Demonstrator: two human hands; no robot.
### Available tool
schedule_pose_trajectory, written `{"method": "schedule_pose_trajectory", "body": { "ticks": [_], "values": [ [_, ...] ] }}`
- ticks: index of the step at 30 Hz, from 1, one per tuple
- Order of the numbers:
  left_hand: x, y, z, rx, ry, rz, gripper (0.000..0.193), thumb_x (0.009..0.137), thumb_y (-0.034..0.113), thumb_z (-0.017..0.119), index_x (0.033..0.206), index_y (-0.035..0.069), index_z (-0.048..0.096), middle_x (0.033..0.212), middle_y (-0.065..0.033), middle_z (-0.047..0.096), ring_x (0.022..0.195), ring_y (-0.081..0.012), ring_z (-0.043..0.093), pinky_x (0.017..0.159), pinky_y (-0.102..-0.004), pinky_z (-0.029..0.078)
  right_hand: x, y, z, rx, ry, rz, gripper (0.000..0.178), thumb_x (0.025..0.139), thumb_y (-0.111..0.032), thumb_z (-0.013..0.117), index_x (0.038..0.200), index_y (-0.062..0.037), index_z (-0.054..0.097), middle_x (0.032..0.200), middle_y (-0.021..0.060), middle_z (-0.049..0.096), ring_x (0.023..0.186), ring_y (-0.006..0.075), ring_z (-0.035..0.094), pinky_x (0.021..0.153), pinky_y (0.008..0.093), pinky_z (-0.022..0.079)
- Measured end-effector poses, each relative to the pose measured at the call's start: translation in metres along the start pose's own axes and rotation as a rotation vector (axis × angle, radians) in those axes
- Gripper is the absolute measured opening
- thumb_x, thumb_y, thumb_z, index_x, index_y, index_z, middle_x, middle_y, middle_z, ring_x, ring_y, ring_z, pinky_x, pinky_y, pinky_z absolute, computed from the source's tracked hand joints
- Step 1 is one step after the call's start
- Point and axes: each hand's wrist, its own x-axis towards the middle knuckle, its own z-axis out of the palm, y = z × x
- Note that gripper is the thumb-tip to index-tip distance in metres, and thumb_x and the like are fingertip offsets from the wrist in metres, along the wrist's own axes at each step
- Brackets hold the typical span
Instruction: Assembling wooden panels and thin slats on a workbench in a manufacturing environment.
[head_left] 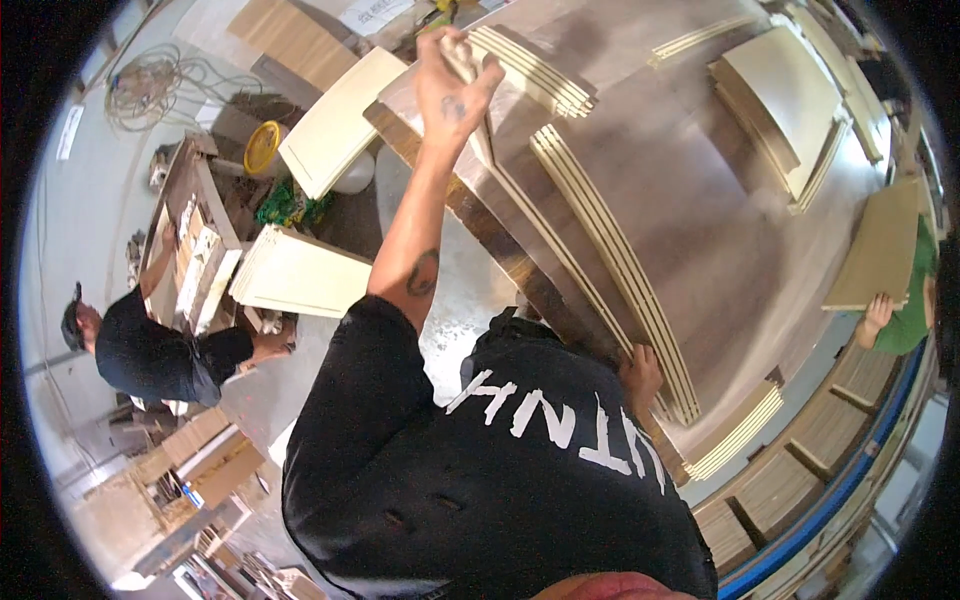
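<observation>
Left hand (450, 92) closed around one pale strip (558, 244), right hand (641, 374) at its other end, grip unclear

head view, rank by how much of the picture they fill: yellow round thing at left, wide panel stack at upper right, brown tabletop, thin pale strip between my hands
1. Brown tabletop
2. Wide panel stack
3. Pale strip, long but very narrow
4. Yellow round thing
</observation>
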Motion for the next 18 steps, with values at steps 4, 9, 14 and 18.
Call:
{"method": "schedule_pose_trajectory", "body": {
  "ticks": [4, 9, 14, 18],
  "values": [
    [0.006, -0.026, -0.008, -0.038, 0.024, -0.084, 0.050, 0.067, 0.017, 0.074, 0.106, 0.002, 0.047, 0.085, -0.0109, 0.059, 0.076, -0.0218, 0.057, 0.074, -0.0340, 0.048, -0.002, 0.006, 0.006, -0.112, 0.007, -0.085, 0.025, 0.082, -0.027, 0.065, 0.089, -0.0056, 0.053, 0.088, 0.0135, 0.056, 0.082, 0.0358, 0.058, 0.064, 0.0458, 0.049],
    [0.004, 0.031, -0.031, -0.065, -0.026, 0.010, 0.046, 0.068, 0.016, 0.071, 0.107, 0.005, 0.049, 0.081, -0.0097, 0.059, 0.070, -0.0211, 0.057, 0.066, -0.0330, 0.048, -0.002, 0.011, 0.012, -0.221, 0.001, -0.202, 0.017, 0.081, -0.016, 0.059, 0.090, -0.0042, 0.050, 0.091, 0.0163, 0.055, 0.085, 0.0347, 0.059, 0.062, 0.0426, 0.052],
    [0.051, 0.056, -0.043, -0.168, 0.110, 0.163, 0.044, 0.067, 0.010, 0.069, 0.106, 0.005, 0.049, 0.078, -0.0053, 0.053, 0.068, -0.0141, 0.052, 0.064, -0.0296, 0.046, 0.001, -0.002, 0.003, -0.255, -0.032, -0.096, 0.028, 0.085, -0.029, 0.062, 0.089, -0.0038, 0.050, 0.089, 0.0154, 0.054, 0.085, 0.0346, 0.058, 0.063, 0.0438, 0.052],
    [0.077, 0.035, -0.087, -0.568, 0.292, 0.136, 0.036, 0.072, 0.008, 0.064, 0.107, 0.005, 0.052, 0.080, -0.0041, 0.053, 0.067, -0.0142, 0.052, 0.062, -0.0290, 0.045, 0.001, -0.007, 0.002, -0.288, -0.032, -0.099, 0.030, 0.088, -0.034, 0.061, 0.089, -0.0048, 0.052, 0.089, 0.0145, 0.054, 0.086, 0.0330, 0.058, 0.064, 0.0412, 0.052]
  ]
}}
